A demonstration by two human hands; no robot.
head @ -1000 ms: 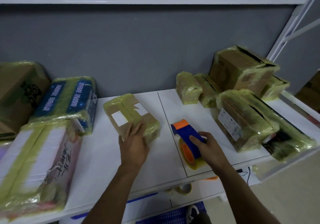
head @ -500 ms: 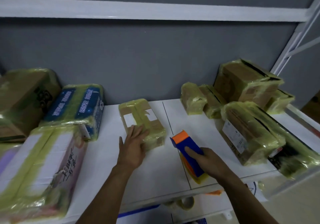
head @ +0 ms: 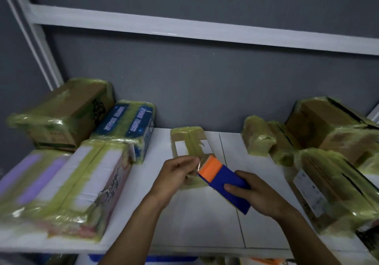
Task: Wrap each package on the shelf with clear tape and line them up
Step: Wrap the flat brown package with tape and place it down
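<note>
A small brown package (head: 189, 141) with white labels and yellowish tape lies in the middle of the white shelf (head: 205, 219). My right hand (head: 258, 195) grips a blue tape dispenser (head: 227, 184) with an orange front, held above the package's near end. My left hand (head: 176, 175) pinches the clear tape end at the dispenser's orange tip. The package's near part is hidden behind both hands.
Wrapped packages stand left: a brown box (head: 65, 113), a blue one (head: 131, 125), a white one (head: 90, 180). More wrapped boxes (head: 332, 184) crowd the right side. A grey wall is behind and an upper shelf rail (head: 205, 33) above.
My left hand left the package top and came to the dispenser's tip. My right hand raised the dispenser off the shelf toward the package. The camera tilted up and left.
</note>
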